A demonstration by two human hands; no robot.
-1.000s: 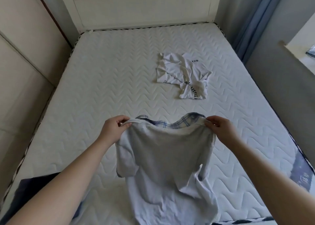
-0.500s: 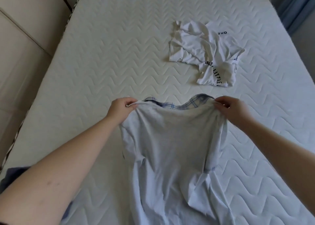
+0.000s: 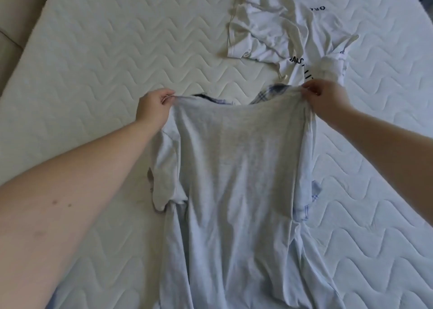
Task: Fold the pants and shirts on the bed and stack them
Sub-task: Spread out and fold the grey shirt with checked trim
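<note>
Home bedroom: quilted mattress [image 3: 117, 51], strewn shirts [image 3: 276, 32].

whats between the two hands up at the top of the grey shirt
In the head view, the grey shirt's top edge stretches between the left hand and right hand, with its plaid collar showing behind.

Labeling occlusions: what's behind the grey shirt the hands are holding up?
Behind the grey shirt, pinched by the left hand and right hand, a blue plaid garment peeks above its top edge and at its right side. The rest of that garment and the mattress below are covered.
</note>
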